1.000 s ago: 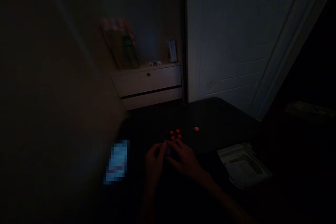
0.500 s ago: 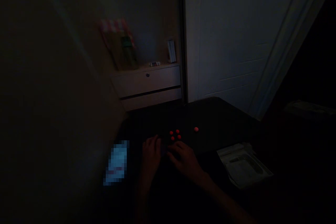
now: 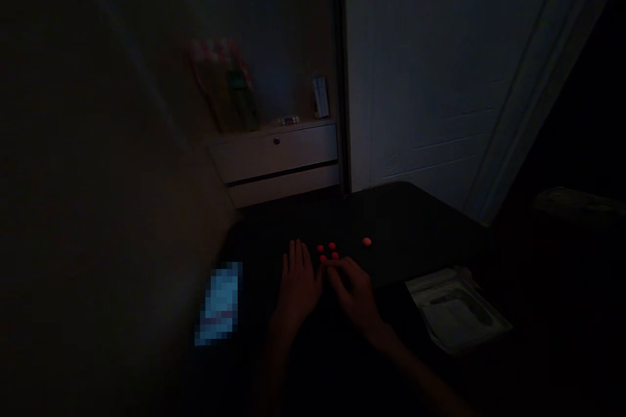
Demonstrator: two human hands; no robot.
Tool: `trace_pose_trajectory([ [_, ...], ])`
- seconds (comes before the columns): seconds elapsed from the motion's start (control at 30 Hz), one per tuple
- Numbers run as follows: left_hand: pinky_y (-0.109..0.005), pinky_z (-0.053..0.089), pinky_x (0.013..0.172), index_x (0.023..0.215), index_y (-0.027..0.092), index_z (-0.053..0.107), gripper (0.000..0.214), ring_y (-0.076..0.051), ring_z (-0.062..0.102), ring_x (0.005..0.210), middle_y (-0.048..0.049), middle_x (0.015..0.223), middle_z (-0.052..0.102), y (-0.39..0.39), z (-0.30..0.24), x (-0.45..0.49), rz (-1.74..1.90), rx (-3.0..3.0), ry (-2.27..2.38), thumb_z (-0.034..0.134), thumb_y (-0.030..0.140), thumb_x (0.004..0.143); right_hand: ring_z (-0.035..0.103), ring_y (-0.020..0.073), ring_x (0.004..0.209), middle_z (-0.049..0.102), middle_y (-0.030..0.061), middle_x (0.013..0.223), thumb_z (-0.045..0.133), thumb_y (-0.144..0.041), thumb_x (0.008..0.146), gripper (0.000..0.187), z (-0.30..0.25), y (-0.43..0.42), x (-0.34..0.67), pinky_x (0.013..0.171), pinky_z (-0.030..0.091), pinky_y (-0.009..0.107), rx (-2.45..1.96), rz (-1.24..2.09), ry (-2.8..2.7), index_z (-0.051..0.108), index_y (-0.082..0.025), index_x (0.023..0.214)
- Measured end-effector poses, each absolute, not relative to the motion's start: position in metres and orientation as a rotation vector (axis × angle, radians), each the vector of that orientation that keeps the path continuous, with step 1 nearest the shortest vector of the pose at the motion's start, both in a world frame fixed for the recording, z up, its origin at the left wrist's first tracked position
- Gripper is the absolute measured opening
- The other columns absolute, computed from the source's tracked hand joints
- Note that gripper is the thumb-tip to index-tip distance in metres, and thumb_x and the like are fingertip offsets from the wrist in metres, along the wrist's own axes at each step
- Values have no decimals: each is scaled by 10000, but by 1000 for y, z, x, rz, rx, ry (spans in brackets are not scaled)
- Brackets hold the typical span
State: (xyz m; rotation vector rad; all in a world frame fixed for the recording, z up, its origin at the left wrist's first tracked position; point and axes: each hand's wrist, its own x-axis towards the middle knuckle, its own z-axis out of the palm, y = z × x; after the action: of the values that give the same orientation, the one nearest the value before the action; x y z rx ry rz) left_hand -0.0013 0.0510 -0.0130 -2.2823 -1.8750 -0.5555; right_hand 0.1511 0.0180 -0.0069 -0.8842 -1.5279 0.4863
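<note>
The scene is very dark. Several small red round pieces (image 3: 320, 248) lie in a tight cluster on the black table. A larger, paler reddish ball (image 3: 366, 242) sits apart to their right. Just left of the cluster, my left hand (image 3: 299, 283) lies flat, palm down, fingers stretched forward and its thumb toward my right hand. My right hand (image 3: 356, 293) is bent, with thumb and fingertips drawn together at the near side of the cluster, by my left thumb. Whatever those fingertips hold, if anything, is too dark to make out.
A black tabletop (image 3: 391, 215) reaches to a white door (image 3: 415, 78). A pale packet or tray (image 3: 454, 313) is at the right edge. A bright pixelated patch (image 3: 218, 305) shows at left. Behind stands a cabinet with drawers (image 3: 288, 150), holding books (image 3: 320, 96) and bags (image 3: 220, 85).
My left hand has moved right and flattened, its fingers now straight. My right hand has shifted slightly right, fingertips closer to the red pieces. A dim dark patch between the hands no longer shows.
</note>
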Motion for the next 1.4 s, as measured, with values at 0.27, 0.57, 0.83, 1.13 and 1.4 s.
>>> trace_pose_trajectory([
  [0.27,-611,289,1214,1490,-89,451,741,-441,297,1542,-360,1597,350,52,-10,2,-439,-2295,-1963,347,485,1034,710,230,931,755,66,997,576,-216,997,156,-6,17,151,862,550,362,-884,501,-1529,728,-227,1029],
  [0.57,-576,265,1239,1547,-97,349,794,-416,277,1555,-334,1627,315,45,0,5,-317,-2285,-1980,347,502,1026,709,213,909,747,63,982,589,-196,985,153,-8,18,150,837,548,335,-882,503,-1526,735,-209,1029],
  [0.83,-563,243,1255,1556,-83,348,773,-390,258,1567,-309,1643,308,42,5,7,-209,-2274,-1982,295,488,1038,715,215,925,755,60,994,597,-192,983,153,-11,19,150,854,546,342,-868,490,-1529,737,-215,1041],
  [1.13,-612,224,1245,1587,-55,301,784,-407,183,1584,-289,1677,231,42,8,8,-243,-2268,-2034,302,508,1040,716,216,939,757,68,1013,588,-197,987,159,-9,18,150,869,554,349,-865,500,-1521,730,-210,1059],
  [1.4,-634,221,1235,1591,-40,303,817,-417,165,1587,-290,1685,210,40,7,9,-269,-2256,-2033,313,551,1027,717,226,953,762,77,1037,583,-204,987,178,-13,19,150,879,560,366,-895,488,-1530,732,-209,1084],
])
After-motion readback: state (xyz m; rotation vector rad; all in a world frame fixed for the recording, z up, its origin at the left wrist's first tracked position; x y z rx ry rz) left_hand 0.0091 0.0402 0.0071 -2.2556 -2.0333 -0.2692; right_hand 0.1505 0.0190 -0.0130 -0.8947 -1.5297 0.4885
